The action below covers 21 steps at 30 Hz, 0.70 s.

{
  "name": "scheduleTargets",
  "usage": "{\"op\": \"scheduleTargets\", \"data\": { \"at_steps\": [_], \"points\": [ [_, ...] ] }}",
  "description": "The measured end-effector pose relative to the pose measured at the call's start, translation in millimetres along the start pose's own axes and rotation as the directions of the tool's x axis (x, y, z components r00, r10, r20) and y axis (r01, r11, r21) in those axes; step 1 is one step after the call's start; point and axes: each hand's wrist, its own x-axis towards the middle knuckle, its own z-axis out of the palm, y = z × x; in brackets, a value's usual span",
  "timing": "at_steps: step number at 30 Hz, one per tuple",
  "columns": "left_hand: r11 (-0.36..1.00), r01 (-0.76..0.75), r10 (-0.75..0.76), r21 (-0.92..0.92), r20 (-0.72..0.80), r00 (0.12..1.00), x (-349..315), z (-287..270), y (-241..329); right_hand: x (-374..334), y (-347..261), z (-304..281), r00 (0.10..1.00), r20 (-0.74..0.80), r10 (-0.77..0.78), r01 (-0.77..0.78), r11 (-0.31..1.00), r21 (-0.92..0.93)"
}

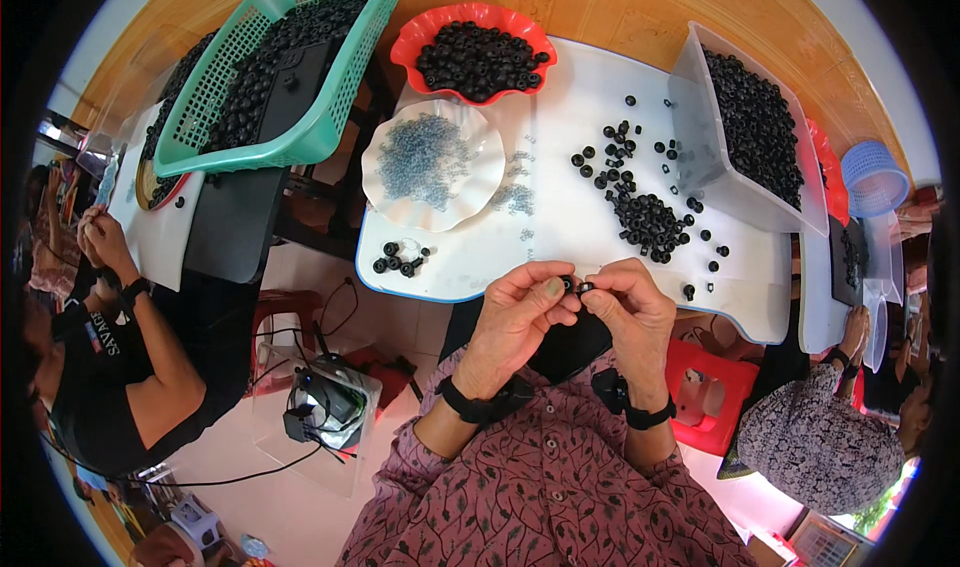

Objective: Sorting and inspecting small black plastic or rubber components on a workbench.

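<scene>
In front of my chest, just off the table's near edge, my left hand (515,319) pinches a small round black plastic part (567,283) between thumb and fingers. My right hand (637,317) is closed on another small black piece (585,288) right beside it. The two pieces are close together at my fingertips; whether they touch I cannot tell. Beyond my hands, a heap of black parts (650,225) lies on the white table (470,259). A smaller group of round black parts (400,264) lies near the table's left corner.
A white scalloped plate (384,195) holds tiny clear pieces. Behind it stands a red bowl (405,29) of black parts. A clear bin (700,152) of black parts is at right, a green basket (300,150) at left. People sit on both sides. A red stool (715,367) stands at right.
</scene>
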Motion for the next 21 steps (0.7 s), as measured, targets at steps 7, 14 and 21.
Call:
{"op": "scheduleTargets", "data": {
  "at_steps": [7, 14, 21],
  "points": [
    [0.998, -0.003, 0.003, -0.063, 0.007, 1.000, -0.3, 1.0, -1.6, -1.8, -2.8, 4.7, 1.000, 0.018, 0.016, -0.017, 0.997, 0.069],
    [0.998, -0.005, 0.005, -0.063, 0.006, 1.000, -1.2, 2.1, -1.4, -2.4, 1.1, 5.9, 1.000, 0.023, 0.002, -0.003, 0.998, 0.058],
    [1.000, -0.021, 0.021, -0.022, -0.014, 1.000, -2.3, 4.6, -1.5, -2.7, 0.3, 5.0, 1.000, 0.014, -0.007, 0.006, 0.999, 0.036]
  ]
}}
